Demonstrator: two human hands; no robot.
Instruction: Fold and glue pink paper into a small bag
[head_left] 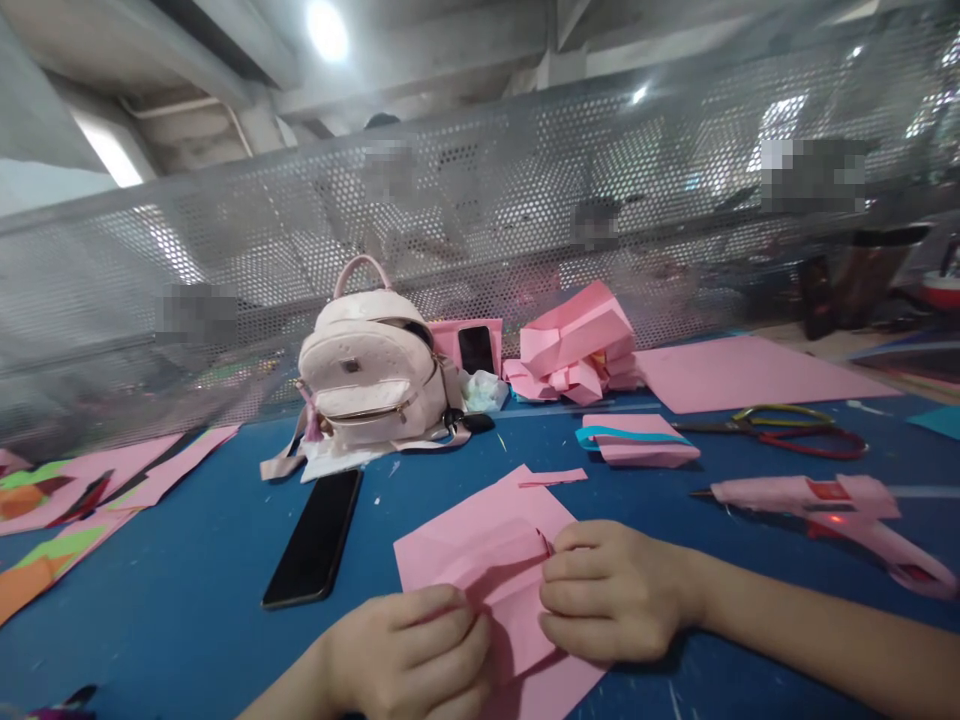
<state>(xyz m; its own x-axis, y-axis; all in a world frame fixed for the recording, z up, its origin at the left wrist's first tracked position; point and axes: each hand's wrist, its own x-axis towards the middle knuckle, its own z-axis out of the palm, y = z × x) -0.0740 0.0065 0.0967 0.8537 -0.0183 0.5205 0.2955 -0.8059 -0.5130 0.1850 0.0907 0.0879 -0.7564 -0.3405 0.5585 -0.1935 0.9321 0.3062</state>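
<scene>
A pink sheet of paper (480, 540) lies partly folded on the blue table (187, 590), right in front of me. My left hand (412, 650) is curled closed on the sheet's near left part. My right hand (611, 590) is closed too, with its fingers pinching a raised fold of the same sheet near the middle. A thin pink paper strip (553, 477) rests just beyond the sheet.
A black phone (315, 538) lies left of the sheet, in front of a pale pink backpack (371, 370). To the right are a pink glue gun (832, 510), scissors (787, 428), folded pink paper (637, 440), crumpled pink paper (577, 345) and a large pink sheet (750, 372). A perforated metal screen (225, 260) backs the table.
</scene>
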